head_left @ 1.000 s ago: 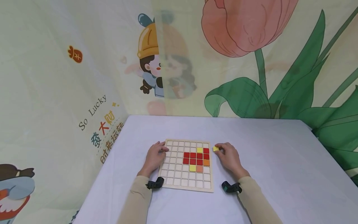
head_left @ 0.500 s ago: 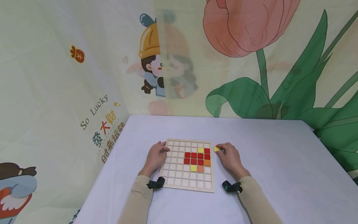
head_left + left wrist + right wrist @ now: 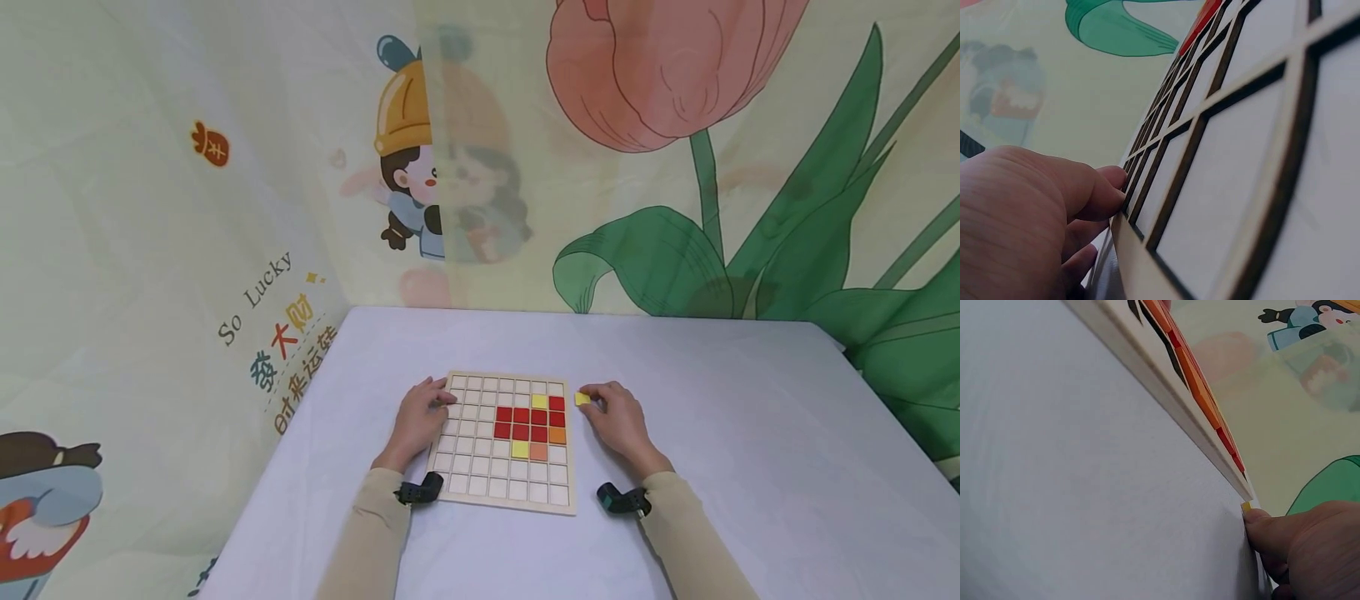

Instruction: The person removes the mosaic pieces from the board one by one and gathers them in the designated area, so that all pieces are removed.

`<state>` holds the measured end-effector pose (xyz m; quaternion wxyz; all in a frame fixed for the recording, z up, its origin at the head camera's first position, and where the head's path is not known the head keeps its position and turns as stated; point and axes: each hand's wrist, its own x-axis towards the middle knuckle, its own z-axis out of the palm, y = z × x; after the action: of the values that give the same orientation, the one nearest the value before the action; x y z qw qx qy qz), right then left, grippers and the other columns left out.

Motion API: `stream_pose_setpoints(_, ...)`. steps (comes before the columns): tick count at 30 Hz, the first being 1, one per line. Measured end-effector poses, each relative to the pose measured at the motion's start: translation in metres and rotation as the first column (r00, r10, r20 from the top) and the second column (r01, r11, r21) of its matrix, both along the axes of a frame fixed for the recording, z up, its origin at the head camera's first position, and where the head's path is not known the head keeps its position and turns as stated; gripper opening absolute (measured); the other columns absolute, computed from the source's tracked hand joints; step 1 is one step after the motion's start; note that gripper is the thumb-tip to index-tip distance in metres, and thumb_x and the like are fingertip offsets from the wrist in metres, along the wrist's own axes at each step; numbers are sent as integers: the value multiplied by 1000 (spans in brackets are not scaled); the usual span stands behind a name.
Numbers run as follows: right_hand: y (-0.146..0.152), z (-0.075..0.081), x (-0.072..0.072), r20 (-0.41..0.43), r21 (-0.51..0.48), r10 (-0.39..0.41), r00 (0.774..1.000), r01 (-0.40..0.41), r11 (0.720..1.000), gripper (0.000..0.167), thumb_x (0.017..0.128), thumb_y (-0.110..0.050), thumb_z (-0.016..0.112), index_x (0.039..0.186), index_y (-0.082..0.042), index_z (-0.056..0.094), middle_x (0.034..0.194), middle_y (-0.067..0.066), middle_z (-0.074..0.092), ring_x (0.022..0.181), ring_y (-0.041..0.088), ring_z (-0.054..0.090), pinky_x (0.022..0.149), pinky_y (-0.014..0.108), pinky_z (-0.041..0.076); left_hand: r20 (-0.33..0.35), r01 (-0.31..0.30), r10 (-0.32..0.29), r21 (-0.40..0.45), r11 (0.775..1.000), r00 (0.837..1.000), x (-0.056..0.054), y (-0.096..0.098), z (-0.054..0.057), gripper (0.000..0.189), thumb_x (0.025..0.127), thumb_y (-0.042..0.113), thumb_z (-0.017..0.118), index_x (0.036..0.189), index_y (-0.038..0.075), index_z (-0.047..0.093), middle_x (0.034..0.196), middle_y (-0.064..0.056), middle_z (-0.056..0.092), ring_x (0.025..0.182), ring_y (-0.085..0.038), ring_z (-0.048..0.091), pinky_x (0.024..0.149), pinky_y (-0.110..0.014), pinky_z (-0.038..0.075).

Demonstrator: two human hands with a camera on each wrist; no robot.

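Note:
A square wooden grid board (image 3: pixel 462 487) lies on the table. Along its left edge, my left hand (image 3: pixel 415 423) holds the rim; the left wrist view shows the thumb (image 3: pixel 1107 199) at the frame with other fingers curled beside it. Just off the board's right edge, my right hand (image 3: pixel 621 423) pinches a small yellow tile (image 3: pixel 581 399) between thumb and fingers. In the right wrist view this tile (image 3: pixel 1245 507) peeks out past the thumb, near the board's far corner. Several red tiles (image 3: pixel 521 415), an orange tile (image 3: pixel 557 435), a salmon tile (image 3: pixel 538 452) and two yellow tiles (image 3: pixel 520 449) fill cells.
A white cloth covers the table (image 3: pixel 720 400), which ends at a printed curtain (image 3: pixel 630 192) behind and another at the left. Each wrist wears a black camera; the left camera (image 3: pixel 420 488) overlaps the board's near left corner in the head view.
The head view has shifted slightly, so the scene sits a little farther right. Both hands, the board and the pinched tile keep their places relative to each other.

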<state>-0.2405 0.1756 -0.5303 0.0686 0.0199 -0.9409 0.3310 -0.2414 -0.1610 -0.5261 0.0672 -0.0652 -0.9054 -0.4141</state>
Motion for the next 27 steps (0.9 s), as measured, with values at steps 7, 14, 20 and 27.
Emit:
stream_pose_setpoints(7,2,-2,5,-8,-44,-12,1000,11,999,36,90,-14,69,124,-4,64,113,14,60,102,29,55,93,47,50,-6,8,-8,-3,1000,1000,1,1,0,20,86,-1,58,97,9,72,140,-13,55,140,-33,36,120,-46,20)
stream_pose_setpoints(14,1,0,11,-16,-117,-30,999,28,993,38,90,-11,69,126,-4,61,116,15,60,115,33,54,102,50,46,-7,-6,5,-31,1000,1000,0,1,1,20,88,0,57,98,10,72,141,-11,54,142,-31,35,122,-41,18)
stream_pose_setpoints(20,-1,4,20,-49,-163,-78,996,70,984,31,92,-14,65,122,-6,64,118,13,61,113,31,55,99,49,49,3,-7,7,-34,999,1000,-1,1,1,20,89,1,57,99,10,71,142,-10,53,142,-30,34,122,-41,18)
stream_pose_setpoints(27,-7,5,32,-82,-197,-94,992,77,977,23,92,-14,66,114,-7,68,112,8,64,100,24,55,86,40,51,12,-14,14,-28,1000,1000,-2,0,-1,21,87,0,58,99,10,72,143,-10,53,142,-31,34,122,-42,18)
